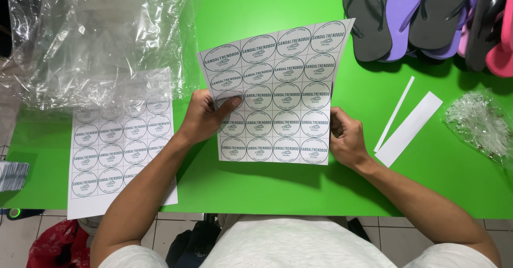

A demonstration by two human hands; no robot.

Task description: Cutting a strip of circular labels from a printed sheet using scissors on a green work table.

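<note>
Centrally, a sticker sheet (278, 94) (a grid of round labels) is held over the green surface (320, 188) by both hands, its far end tilted up, which presents the printed face to the camera. The left hand (206, 116) grips the sheet's left edge: thumb pressed on the printed face, remaining fingers closed behind it. The right hand (347, 137) grips the sheet's right edge lower down, fingers curled shut on the paper; the thumb is hidden. Left of the sheet, a second sheet (115, 150) lies flat, partly under clear plastic bags (96, 33). Right of the sheet lie two white strips (409, 129) and a bag of fasteners (481, 124). Beyond the sheet's far right corner, sandals (427, 17) are stacked.
</note>
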